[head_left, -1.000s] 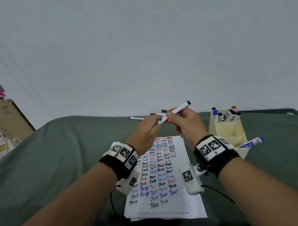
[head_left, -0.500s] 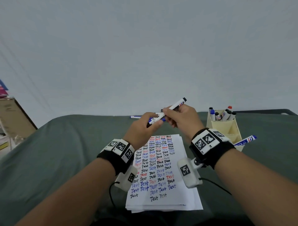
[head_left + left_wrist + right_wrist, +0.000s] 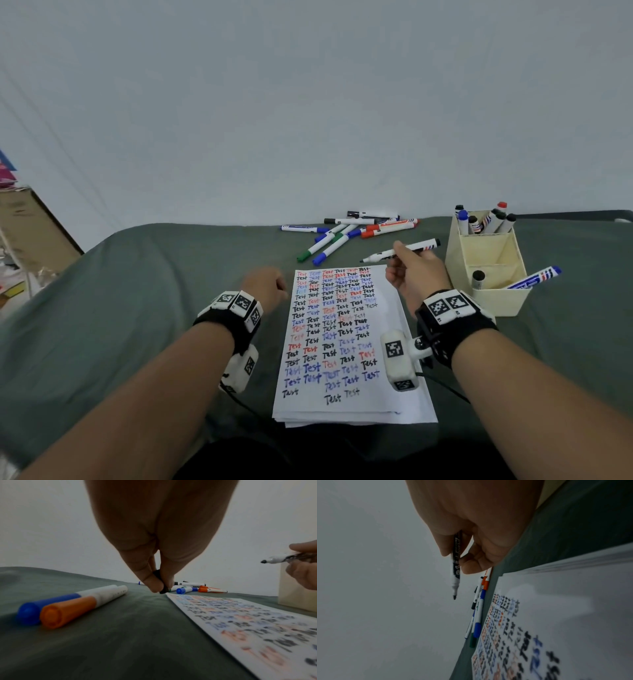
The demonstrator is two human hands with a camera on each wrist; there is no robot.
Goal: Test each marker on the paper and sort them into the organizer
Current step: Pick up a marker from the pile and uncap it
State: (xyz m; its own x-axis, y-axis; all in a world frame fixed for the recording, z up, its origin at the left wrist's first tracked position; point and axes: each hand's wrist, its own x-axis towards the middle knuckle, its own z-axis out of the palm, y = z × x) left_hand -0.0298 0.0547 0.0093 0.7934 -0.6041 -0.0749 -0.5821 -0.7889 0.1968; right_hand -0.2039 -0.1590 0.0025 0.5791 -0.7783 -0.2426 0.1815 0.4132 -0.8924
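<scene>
Right hand (image 3: 416,270) grips an uncapped black marker (image 3: 400,251), tip leftward, above the paper's (image 3: 394,305) far edge. Left hand (image 3: 265,287) pinches its black cap (image 3: 160,580) against the cloth just left of the paper.

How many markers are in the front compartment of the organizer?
2. A black-capped marker stands at its left end, and a blue-capped marker leans out over its right end. Shorter ones could be hidden behind the front wall of the organizer.

Matt green cloth (image 3: 137,308), smooth white paper (image 3: 394,325), glossy plastic markers (image 3: 342,240)
</scene>
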